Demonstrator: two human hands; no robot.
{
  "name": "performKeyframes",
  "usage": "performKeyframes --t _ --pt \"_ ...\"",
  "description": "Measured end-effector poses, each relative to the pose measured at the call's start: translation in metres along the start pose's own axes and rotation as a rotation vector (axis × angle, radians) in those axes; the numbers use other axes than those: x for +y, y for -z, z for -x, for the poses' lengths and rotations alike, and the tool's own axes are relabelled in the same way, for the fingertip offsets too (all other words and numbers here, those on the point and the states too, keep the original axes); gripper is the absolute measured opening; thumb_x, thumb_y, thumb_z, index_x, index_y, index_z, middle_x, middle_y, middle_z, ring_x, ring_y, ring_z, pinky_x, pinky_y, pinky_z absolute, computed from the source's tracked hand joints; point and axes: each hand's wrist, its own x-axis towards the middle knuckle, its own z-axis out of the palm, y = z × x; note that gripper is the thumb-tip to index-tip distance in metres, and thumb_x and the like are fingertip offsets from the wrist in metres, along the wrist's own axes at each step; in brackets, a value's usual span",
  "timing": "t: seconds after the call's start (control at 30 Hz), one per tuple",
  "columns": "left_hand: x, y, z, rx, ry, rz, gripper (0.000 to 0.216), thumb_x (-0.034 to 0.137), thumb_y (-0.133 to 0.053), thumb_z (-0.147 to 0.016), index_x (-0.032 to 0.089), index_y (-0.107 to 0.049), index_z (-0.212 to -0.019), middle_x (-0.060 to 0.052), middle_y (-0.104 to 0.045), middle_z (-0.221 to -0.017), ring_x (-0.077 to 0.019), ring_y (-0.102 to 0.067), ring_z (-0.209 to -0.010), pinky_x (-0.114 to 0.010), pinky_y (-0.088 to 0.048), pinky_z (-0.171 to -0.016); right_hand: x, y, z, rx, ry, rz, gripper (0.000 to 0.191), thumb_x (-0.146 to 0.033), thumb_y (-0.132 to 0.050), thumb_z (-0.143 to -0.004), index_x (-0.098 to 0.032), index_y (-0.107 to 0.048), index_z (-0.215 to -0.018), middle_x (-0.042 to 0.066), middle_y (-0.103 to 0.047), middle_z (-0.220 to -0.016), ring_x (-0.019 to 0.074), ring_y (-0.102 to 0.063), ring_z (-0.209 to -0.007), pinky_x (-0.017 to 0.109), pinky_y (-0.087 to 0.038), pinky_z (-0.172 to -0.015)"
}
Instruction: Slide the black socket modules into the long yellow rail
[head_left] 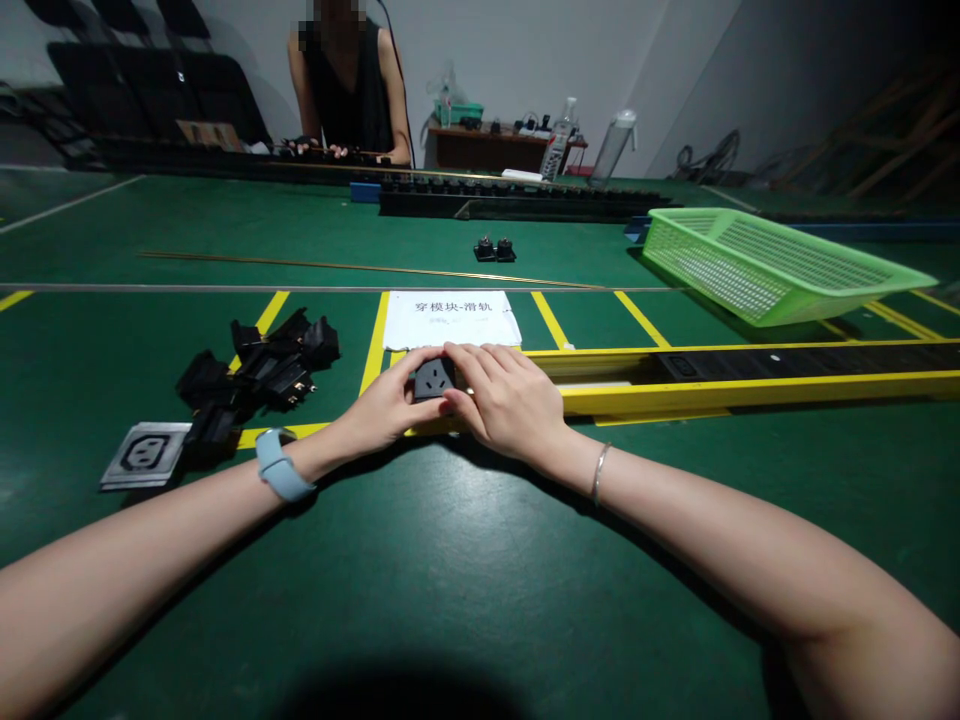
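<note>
A black socket module (435, 378) with slotted holes faces up between my hands. My left hand (379, 405) pinches it from the left, thumb along the near side and fingers along the far side. My right hand (514, 400) is closed over the left part of a long yellow rail (645, 402), its thumb and fingertips touching the module's right edge. The rail's left end is hidden under this hand. Farther right, black modules (735, 365) sit inside the rail's channel. A loose pile of black modules (281, 360) lies left of my left hand.
A printed white sheet (454, 318) lies behind my hands, and a socket-picture card (146, 455) at left. Two small black parts (495, 249), thin brass rods (337, 267) and a green basket (765, 265) are farther back. A person (349, 90) works across the table.
</note>
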Motion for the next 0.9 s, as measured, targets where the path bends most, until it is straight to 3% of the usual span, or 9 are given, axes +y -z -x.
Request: performKeyframes --t 0.3,0.57,0.9 --pt "-0.0067 0.0042 -0.0006 0.024 -0.112 -0.155 0.052 0.039 -0.068 -0.075 0.025 -0.052 -0.123 -0.008 -0.053 -0.123 -0.0234 -0.051 -0.115 -0.04 -0.04 -0.102 -0.0004 0.0001 -0.0002 0.002 -0.011 -0.003 0.053 -0.044 -0.027 -0.099 -0.008 -0.045 -0.133 0.015 -0.059 -0.121 0.0262 -0.051 -0.108 0.038 -0.037 -0.092" --pt "-0.0041 0.0047 -0.0002 0.03 -0.179 -0.301 0.05 0.04 -0.065 -0.079 0.024 -0.051 -0.124 -0.007 -0.052 -0.115 -0.0226 -0.05 -0.11 -0.041 -0.04 -0.1 0.0006 -0.0018 0.0002 0.028 0.004 0.0 0.053 -0.044 -0.028 -0.099 -0.007 -0.046 -0.132 0.015 -0.06 -0.12 0.0257 -0.052 -0.105 0.038 -0.038 -0.091" --pt "0.0006 0.0031 0.0011 0.056 -0.21 -0.326 0.054 0.037 -0.067 -0.077 0.023 -0.047 -0.126 -0.009 -0.052 -0.128 -0.0249 -0.049 -0.118 -0.042 -0.039 -0.102 0.0007 -0.002 0.0002 0.02 0.004 0.001 0.052 -0.044 -0.028 -0.1 -0.009 -0.044 -0.135 0.014 -0.06 -0.118 0.0258 -0.052 -0.106 0.038 -0.037 -0.091"
